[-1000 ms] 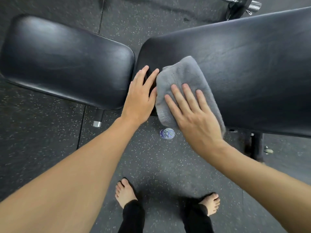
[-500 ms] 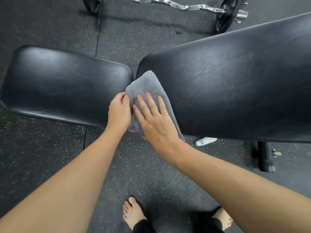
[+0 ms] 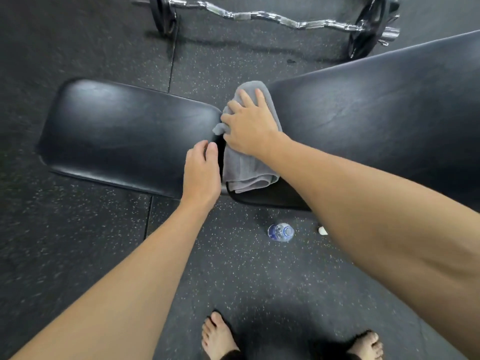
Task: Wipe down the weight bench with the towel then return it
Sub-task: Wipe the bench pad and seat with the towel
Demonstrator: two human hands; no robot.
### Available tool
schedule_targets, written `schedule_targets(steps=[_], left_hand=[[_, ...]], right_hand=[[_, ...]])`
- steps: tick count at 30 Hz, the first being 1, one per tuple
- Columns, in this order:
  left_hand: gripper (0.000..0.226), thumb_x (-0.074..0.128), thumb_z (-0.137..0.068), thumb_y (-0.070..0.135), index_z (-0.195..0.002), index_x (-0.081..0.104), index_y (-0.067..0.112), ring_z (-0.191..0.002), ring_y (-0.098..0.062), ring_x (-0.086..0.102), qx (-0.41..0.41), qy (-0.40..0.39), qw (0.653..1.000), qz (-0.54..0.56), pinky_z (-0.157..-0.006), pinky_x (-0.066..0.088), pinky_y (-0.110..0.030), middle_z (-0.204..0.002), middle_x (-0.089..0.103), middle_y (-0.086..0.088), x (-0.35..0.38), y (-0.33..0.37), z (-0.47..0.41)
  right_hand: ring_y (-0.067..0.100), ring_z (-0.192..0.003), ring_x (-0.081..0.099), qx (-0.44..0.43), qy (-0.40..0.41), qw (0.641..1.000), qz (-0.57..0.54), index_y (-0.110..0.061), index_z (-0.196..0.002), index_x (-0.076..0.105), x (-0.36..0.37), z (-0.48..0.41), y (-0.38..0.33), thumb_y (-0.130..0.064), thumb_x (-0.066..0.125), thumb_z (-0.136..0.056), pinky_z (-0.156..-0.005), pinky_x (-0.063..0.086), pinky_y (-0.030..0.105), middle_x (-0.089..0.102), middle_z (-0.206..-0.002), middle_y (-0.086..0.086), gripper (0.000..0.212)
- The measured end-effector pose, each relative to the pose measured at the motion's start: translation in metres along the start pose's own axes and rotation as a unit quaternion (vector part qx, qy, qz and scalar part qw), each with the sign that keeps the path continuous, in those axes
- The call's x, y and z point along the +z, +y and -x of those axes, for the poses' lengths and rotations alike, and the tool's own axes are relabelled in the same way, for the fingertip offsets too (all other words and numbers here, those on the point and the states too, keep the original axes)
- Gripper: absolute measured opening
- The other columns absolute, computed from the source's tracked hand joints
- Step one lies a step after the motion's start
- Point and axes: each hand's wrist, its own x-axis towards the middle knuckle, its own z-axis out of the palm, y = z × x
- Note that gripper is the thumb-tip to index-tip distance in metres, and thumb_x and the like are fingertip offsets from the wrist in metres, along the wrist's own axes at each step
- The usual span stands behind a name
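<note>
Gray towel (image 3: 249, 162) draped over gap between seat pad (image 3: 124, 131) and back pad (image 3: 376, 120); pressed flat by right hand (image 3: 249, 126), fingers spread, nothing gripped; left hand (image 3: 201, 172) rested on seat pad edge, fingers relaxed, empty. Advised: pressure applied evenly, pad edges followed, folds smoothed. Water bottle (image 3: 281, 232) on floor, capped; fill level cannot be told.

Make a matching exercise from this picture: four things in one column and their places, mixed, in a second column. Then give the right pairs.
Things
1. towel
2. water bottle
3. curl bar
4. left hand

Places
A. on the floor, beyond the seat pad and back pad
B. resting on the seat pad's end
C. on the floor, on the person's side of the pads
D. under the right hand, over the back pad's end

Pairs: 1-D, 2-C, 3-A, 4-B
</note>
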Motion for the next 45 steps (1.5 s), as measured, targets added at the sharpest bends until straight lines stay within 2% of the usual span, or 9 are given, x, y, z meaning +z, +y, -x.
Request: schedule_targets(steps=[3, 8, 15, 24, 32, 37, 40, 43, 45], left_hand=[[0.042, 0.035, -0.108, 0.037, -0.141, 0.052, 0.018, -0.114, -0.006, 0.043, 0.022, 0.001, 0.999, -0.035, -0.089, 0.029, -0.016, -0.145, 0.047, -0.002, -0.001, 0.003, 0.011], [0.043, 0.036, -0.107, 0.035, -0.13, 0.059, 0.007, -0.12, -0.02, 0.053, 0.019, -0.015, 0.997, -0.075, -0.091, 0.037, -0.029, -0.137, 0.057, -0.011, -0.012, 0.008, 0.018], [0.046, 0.042, -0.106, 0.034, -0.149, 0.046, 0.018, -0.127, -0.013, 0.051, 0.055, -0.021, 0.996, -0.071, -0.1, 0.038, -0.027, -0.146, 0.052, -0.001, -0.014, 0.034, 0.045], [0.052, 0.042, -0.106, 0.04, -0.154, 0.041, 0.019, -0.132, -0.015, 0.05, 0.074, -0.049, 0.993, -0.08, -0.113, 0.039, -0.038, -0.154, 0.046, 0.004, -0.001, 0.093, 0.075], [0.043, 0.05, -0.103, 0.038, -0.139, 0.056, 0.016, -0.106, -0.014, 0.056, 0.043, -0.179, 0.976, -0.116, -0.086, 0.039, -0.027, -0.119, 0.061, 0.003, 0.073, 0.146, 0.1], [0.03, 0.059, -0.095, 0.047, -0.113, 0.06, 0.022, -0.094, -0.01, 0.06, 0.004, -0.235, 0.967, -0.096, -0.073, 0.044, -0.02, -0.099, 0.061, 0.013, 0.107, 0.173, 0.123], [0.039, 0.069, -0.087, 0.054, -0.097, 0.062, 0.017, -0.078, -0.007, 0.061, -0.029, -0.272, 0.96, -0.064, -0.064, 0.044, -0.023, -0.092, 0.067, 0.009, 0.124, 0.192, 0.133], [0.043, 0.08, -0.079, 0.046, -0.076, 0.051, 0.014, -0.063, -0.013, 0.05, -0.059, -0.27, 0.959, -0.06, -0.058, 0.037, -0.026, -0.072, 0.054, 0.005, 0.139, 0.214, 0.137], [0.037, 0.082, -0.078, 0.035, -0.078, 0.053, 0.012, -0.067, -0.018, 0.051, -0.076, -0.269, 0.958, -0.068, -0.063, 0.04, -0.03, -0.075, 0.055, -0.002, 0.147, 0.228, 0.135]], right_hand=[[0.037, -0.156, 0.018, -0.057, -0.019, 0.998, 0.02, -0.023, -0.146, 0.053, 0.004, 0.018, -0.024, -0.047, 0.031, -0.105, -0.125, 0.01, 0.06, 0.046, -0.157, 0.007, 0.052], [0.03, -0.147, 0.033, -0.148, -0.022, 0.989, 0.013, -0.024, -0.148, 0.05, 0.014, 0.054, -0.052, -0.047, 0.037, -0.102, -0.126, 0.01, 0.055, 0.055, -0.149, -0.002, 0.054], [0.027, -0.158, 0.014, -0.204, -0.004, 0.978, -0.041, -0.032, -0.149, 0.048, 0.016, 0.094, -0.023, -0.043, 0.034, -0.106, -0.127, 0.008, 0.054, 0.029, -0.167, -0.004, 0.047], [0.035, -0.159, 0.009, 0.0, 0.02, 0.998, -0.056, -0.03, -0.157, 0.037, -0.012, 0.148, 0.085, -0.052, 0.036, -0.104, -0.126, 0.004, 0.055, 0.02, -0.172, -0.001, 0.057], [0.044, -0.158, 0.001, 0.146, 0.027, 0.989, -0.024, -0.027, -0.164, 0.019, -0.029, 0.195, 0.155, -0.081, 0.015, -0.092, -0.125, 0.003, 0.06, 0.01, -0.174, 0.007, 0.09], [0.05, -0.155, 0.004, 0.239, -0.006, 0.971, -0.017, -0.025, -0.165, 0.012, -0.052, 0.222, 0.194, -0.08, -0.005, -0.084, -0.124, 0.009, 0.061, 0.005, -0.173, 0.012, 0.099], [0.048, -0.149, 0.022, 0.257, -0.031, 0.966, 0.0, -0.026, -0.161, 0.025, -0.072, 0.236, 0.219, -0.073, 0.003, -0.094, -0.113, 0.028, 0.057, 0.02, -0.171, 0.012, 0.085], [0.038, -0.121, 0.047, 0.262, -0.015, 0.964, 0.04, -0.022, -0.134, 0.054, -0.089, 0.246, 0.249, -0.051, 0.027, -0.106, -0.091, 0.043, 0.046, 0.045, -0.144, 0.014, 0.048], [0.041, -0.128, 0.044, 0.261, -0.019, 0.965, 0.032, -0.02, -0.127, 0.056, -0.095, 0.245, 0.271, -0.04, 0.043, -0.105, -0.099, 0.041, 0.05, 0.042, -0.144, 0.017, 0.033]])
